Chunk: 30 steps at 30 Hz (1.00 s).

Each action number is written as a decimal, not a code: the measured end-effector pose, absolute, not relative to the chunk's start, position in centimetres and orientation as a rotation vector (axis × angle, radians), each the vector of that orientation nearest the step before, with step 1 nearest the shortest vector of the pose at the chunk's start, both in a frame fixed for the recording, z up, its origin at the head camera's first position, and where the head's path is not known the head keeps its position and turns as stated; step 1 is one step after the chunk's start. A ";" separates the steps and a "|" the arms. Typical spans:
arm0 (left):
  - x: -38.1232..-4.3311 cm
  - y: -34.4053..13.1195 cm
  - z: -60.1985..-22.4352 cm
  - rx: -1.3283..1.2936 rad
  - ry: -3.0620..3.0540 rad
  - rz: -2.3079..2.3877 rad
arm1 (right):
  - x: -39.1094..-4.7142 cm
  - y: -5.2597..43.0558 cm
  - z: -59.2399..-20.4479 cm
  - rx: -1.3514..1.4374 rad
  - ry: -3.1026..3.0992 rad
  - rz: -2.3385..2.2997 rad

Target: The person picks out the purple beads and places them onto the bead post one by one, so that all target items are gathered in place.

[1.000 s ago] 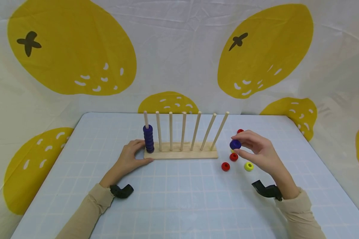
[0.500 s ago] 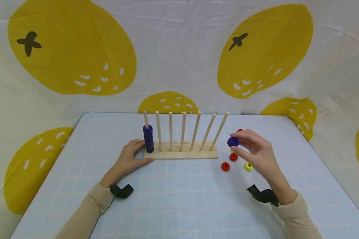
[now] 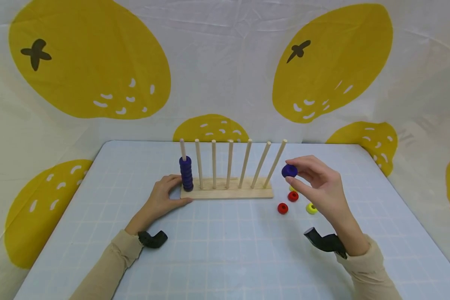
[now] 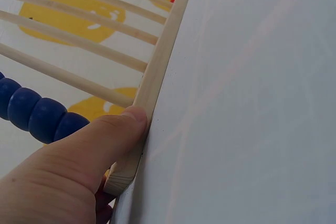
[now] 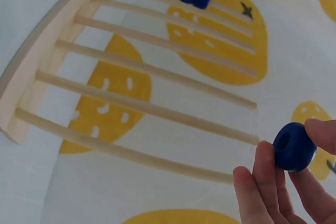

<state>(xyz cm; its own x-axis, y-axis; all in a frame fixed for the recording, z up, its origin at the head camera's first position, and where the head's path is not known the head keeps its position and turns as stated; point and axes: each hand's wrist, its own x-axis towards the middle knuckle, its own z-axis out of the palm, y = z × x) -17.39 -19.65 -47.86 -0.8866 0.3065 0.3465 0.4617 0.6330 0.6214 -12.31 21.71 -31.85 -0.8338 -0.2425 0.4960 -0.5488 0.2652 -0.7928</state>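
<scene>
A wooden peg rack (image 3: pixel 228 194) with a row of several upright pegs stands on the table. Blue beads (image 3: pixel 186 174) are stacked on its leftmost peg, whose top sticks out bare. My left hand (image 3: pixel 161 204) grips the left end of the base, thumb along the front edge, as the left wrist view shows. My right hand (image 3: pixel 320 183) pinches a single blue bead (image 3: pixel 289 171) between thumb and fingers, raised just right of the rightmost peg (image 3: pixel 275 163). The hole of that bead (image 5: pixel 295 147) shows in the right wrist view.
Below the right hand lie loose beads: a red bead (image 3: pixel 283 208), another red bead (image 3: pixel 293 196), a yellow bead (image 3: pixel 311 208) and a partly hidden yellow one. A white cloth printed with yellow fruit (image 3: pixel 333 62) hangs behind the table (image 3: pixel 217 250).
My right hand has moved up and slightly left with the blue bead, closer to the rightmost peg. The left hand and the rack have stayed in place.
</scene>
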 end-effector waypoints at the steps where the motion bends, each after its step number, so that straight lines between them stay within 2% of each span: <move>1: -17.4 -19.6 -47.9 -0.631 -2.647 -1.096 | -12.3 21.6 -31.6 0.721 -2.270 1.582; 30: -17.5 -19.8 -48.1 -0.634 -2.651 -1.099 | -13.0 16.2 -26.0 0.460 -2.255 1.778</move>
